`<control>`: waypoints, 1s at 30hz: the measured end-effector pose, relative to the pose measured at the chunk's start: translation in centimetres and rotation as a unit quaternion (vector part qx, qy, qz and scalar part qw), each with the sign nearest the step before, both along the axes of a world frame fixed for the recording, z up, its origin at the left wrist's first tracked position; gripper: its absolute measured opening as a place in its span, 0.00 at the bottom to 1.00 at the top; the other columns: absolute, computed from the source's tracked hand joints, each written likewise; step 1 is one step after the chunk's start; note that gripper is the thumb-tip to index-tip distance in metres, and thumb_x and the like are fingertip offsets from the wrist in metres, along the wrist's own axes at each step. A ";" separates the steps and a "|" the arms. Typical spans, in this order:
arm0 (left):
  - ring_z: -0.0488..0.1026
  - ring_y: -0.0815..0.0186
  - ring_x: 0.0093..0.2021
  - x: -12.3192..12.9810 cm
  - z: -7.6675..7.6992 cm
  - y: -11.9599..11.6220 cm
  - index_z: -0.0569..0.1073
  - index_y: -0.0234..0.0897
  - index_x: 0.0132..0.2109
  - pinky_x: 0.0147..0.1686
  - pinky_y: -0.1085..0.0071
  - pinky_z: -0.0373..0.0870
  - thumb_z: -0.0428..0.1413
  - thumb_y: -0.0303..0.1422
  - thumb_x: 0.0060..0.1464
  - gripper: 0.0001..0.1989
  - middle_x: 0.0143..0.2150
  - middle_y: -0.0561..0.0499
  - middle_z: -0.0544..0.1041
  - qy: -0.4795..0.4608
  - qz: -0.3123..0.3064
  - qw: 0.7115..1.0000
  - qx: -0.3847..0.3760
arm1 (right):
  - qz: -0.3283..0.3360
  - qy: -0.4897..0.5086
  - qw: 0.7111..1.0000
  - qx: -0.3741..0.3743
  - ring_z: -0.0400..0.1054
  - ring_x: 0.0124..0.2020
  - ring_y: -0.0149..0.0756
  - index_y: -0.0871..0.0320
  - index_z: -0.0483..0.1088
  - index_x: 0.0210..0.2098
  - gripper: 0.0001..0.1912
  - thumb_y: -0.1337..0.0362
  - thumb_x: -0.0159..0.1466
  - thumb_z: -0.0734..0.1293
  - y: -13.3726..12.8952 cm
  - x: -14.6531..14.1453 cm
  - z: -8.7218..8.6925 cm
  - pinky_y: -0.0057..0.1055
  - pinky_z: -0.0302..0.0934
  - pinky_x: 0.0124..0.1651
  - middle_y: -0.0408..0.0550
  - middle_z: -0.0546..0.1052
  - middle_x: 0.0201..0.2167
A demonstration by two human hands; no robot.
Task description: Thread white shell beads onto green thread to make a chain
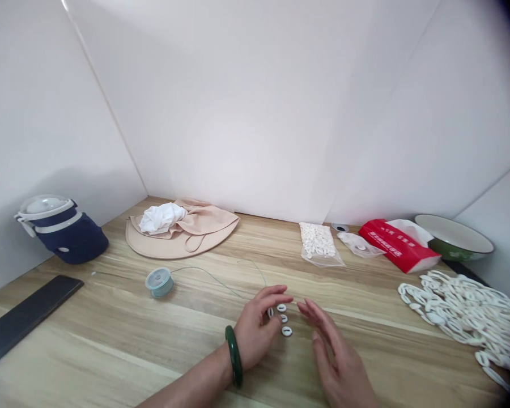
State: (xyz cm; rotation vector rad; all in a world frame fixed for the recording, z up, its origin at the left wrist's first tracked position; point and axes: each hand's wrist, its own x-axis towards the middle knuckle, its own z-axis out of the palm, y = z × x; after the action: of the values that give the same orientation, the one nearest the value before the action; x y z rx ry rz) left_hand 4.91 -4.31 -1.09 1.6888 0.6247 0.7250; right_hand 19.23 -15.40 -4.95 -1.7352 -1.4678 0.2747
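Observation:
Several small white cowrie shells [286,331] with dark slits lie on the wooden table between my hands. My left hand [257,323], with a green bangle [233,356] on its wrist, curves over the shells from the left, thumb and forefinger apart. One shell [271,312] shows in that gap; whether a finger touches it I cannot tell. To the right, my right hand [334,351] has its fingers stretched out and its thumb apart, holding nothing. A thin thread [215,277] runs from a pale blue-green spool [160,283] toward my left hand, which hides part of it.
A heap of strung shells [463,311] lies at the right. Behind are a bag of shells [318,241], a small clear bag [360,245], a red tissue pack [395,246] and a green bowl [454,235]. A beige hat [212,224], blue container [68,232] and black strip [29,314] lie left.

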 end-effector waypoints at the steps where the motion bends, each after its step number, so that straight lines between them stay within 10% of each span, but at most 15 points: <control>1: 0.64 0.62 0.57 0.1 -0.1 -0.2 0.75 0.40 0.48 0.59 0.64 0.57 0.51 0.20 0.47 0.21 0.56 0.46 0.69 0.012 -0.009 0.999 0.029 | -0.017 0.008 1.000 0.003 0.67 0.53 0.36 0.56 0.55 0.59 0.22 0.67 0.65 0.54 0.0 0.7 0.1 0.35 0.64 0.53 0.52 0.72 0.53; 10: 0.69 0.62 0.46 0.7 -0.5 -0.8 0.77 0.37 0.38 0.48 0.68 0.66 0.53 0.21 0.48 0.12 0.43 0.45 0.73 0.127 -0.050 0.978 0.160 | -0.117 -0.101 0.988 0.026 0.71 0.46 0.37 0.56 0.64 0.48 0.15 0.65 0.65 0.53 0.9 5.6 0.5 0.36 0.67 0.48 0.52 0.76 0.44; 30: 0.68 0.64 0.50 -8.6 0.5 1.7 0.75 0.40 0.44 0.50 0.68 0.67 0.47 0.28 0.59 0.13 0.44 0.45 0.74 0.140 -0.083 0.954 0.253 | -0.091 -0.314 0.942 -0.068 0.53 0.61 0.50 0.69 0.63 0.56 0.25 0.59 0.65 0.56 11.9 10.2 -0.9 0.48 0.51 0.59 0.63 0.65 0.58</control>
State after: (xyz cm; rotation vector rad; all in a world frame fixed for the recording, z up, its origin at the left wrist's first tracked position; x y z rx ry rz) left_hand -3.65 -2.57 -0.61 2.3177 0.5063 0.5556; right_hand 29.39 -3.50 -5.85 -2.1786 -1.7335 -0.3181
